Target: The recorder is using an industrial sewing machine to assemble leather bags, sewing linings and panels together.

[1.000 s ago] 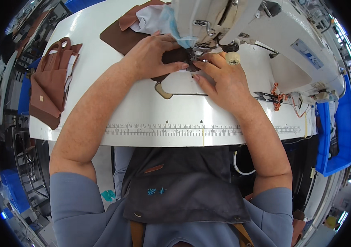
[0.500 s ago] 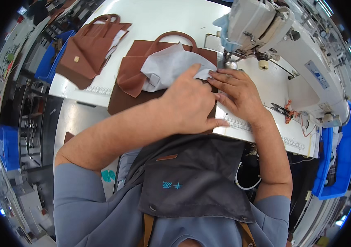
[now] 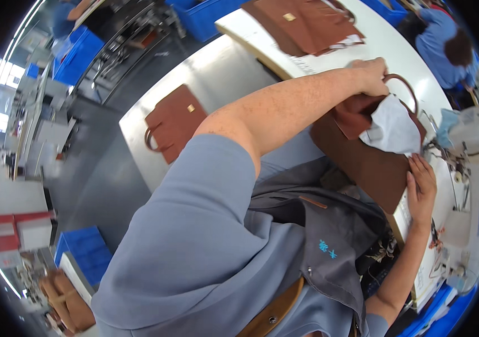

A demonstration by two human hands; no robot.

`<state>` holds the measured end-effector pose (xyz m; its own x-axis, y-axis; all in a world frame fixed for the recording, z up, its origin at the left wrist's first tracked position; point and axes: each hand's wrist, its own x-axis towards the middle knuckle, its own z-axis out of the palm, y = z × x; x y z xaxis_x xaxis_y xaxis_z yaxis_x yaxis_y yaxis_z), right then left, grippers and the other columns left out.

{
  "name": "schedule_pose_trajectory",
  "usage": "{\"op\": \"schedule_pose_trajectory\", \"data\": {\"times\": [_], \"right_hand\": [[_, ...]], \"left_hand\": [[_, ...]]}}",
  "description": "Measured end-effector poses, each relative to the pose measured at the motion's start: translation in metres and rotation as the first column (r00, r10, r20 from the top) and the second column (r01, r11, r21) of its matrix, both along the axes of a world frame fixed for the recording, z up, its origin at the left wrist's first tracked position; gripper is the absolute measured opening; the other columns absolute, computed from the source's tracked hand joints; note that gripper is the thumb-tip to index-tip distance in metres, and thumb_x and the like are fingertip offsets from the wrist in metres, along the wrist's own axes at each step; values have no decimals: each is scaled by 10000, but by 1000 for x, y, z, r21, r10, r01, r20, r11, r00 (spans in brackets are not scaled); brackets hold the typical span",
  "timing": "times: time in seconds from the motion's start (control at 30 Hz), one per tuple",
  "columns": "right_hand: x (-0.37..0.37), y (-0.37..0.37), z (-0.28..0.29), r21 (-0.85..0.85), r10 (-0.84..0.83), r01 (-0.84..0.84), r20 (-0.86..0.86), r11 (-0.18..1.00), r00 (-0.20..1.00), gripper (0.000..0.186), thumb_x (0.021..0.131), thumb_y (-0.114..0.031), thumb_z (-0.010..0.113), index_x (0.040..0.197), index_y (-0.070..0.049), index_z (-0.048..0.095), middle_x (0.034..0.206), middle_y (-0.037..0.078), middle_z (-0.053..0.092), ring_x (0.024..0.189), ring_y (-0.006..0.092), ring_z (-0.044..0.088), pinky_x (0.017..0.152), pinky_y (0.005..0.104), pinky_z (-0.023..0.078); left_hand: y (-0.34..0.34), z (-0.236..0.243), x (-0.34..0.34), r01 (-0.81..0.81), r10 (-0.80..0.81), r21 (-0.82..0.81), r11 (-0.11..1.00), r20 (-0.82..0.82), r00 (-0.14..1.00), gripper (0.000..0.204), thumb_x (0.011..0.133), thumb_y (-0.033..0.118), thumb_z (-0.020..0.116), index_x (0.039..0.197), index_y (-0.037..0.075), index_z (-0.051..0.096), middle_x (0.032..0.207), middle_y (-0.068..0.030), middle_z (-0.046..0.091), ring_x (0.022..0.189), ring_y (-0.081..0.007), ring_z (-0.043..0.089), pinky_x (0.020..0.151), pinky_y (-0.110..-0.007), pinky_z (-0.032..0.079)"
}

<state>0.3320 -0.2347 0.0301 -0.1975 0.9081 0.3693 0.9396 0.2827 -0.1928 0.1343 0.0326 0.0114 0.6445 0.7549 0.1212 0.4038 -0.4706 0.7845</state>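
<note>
A brown handbag (image 3: 357,160) lies unfolded on the white table beside the sewing machine. Its pale grey lining (image 3: 394,126) bulges out, and a curved brown handle (image 3: 408,87) stands up behind it. My left hand (image 3: 371,77) is closed at the bag's far left part, near the handle; its fingertips are partly hidden. By the bag's right edge, next to the lining, rests my right hand (image 3: 421,182), its fingers stretched out and lying flat. The sewing machine (image 3: 470,140) is just right of that hand, distorted at the rim.
More brown bags (image 3: 301,25) lie stacked at the table's far end. Another brown bag (image 3: 178,121) sits on a metal side table (image 3: 217,64) to the left. Blue bins (image 3: 197,17) stand beyond. A co-worker (image 3: 444,42) is at the far right.
The view has swung left, bringing the side table and its bag into sight. My left hand has moved from beside my right hand to the bag's far left part. My right hand stays at the right edge.
</note>
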Motion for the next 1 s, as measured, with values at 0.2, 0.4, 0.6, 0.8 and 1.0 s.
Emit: {"op": "schedule_pose_trajectory", "data": {"times": [0.2, 0.4, 0.6, 0.8, 1.0], "right_hand": [[20, -10, -15, 92, -133, 129, 44, 987, 990, 223, 987, -49, 595, 1158, 19, 721, 1267, 161, 694, 1151, 319, 648, 1029, 409, 486], [16, -4, -12, 71, -121, 115, 74, 991, 990, 234, 1000, -27, 578, 1185, 24, 712, 1230, 150, 710, 1120, 290, 649, 1007, 384, 499], [15, -8, -12, 16, -188, 188, 21, 982, 982, 246, 1013, -41, 561, 1199, 5, 714, 1239, 142, 706, 1150, 280, 634, 1018, 380, 490], [14, -9, -14, 7, -206, 206, 4, 978, 978, 249, 1023, -58, 554, 1204, 3, 714, 1237, 134, 706, 1154, 275, 633, 1022, 371, 486], [15, -7, -13, -9, -202, 202, -20, 979, 979, 234, 1033, -50, 558, 1199, 18, 708, 1232, 143, 705, 1158, 258, 636, 1033, 355, 468]], "left_hand": [[-61, 55, -123, 394, -339, -59, 917, 404, 849, 357, 834, 103, 773, 1126, -40, 627, 967, -75, 776, 869, -140, 670, 812, -288, 516], [-77, 91, -297, 352, -351, 27, 935, -41, 935, 199, 804, 99, 822, 968, 20, 741, 920, -37, 741, 853, -114, 663, 802, -290, 514], [-30, 37, -401, -120, 110, -286, 951, -51, 993, 181, 869, -26, 682, 1042, 18, 710, 919, 12, 708, 884, -91, 651, 828, -264, 510], [-13, 0, -460, -390, 379, -94, 916, -121, 918, 141, 868, -84, 606, 958, 13, 654, 986, 2, 670, 1012, -110, 610, 927, -280, 477], [-52, -37, -548, -131, 254, 337, 932, -353, 900, 222, 700, -145, 581, 755, 66, 623, 937, -63, 694, 979, -253, 654, 967, -383, 457]]}}
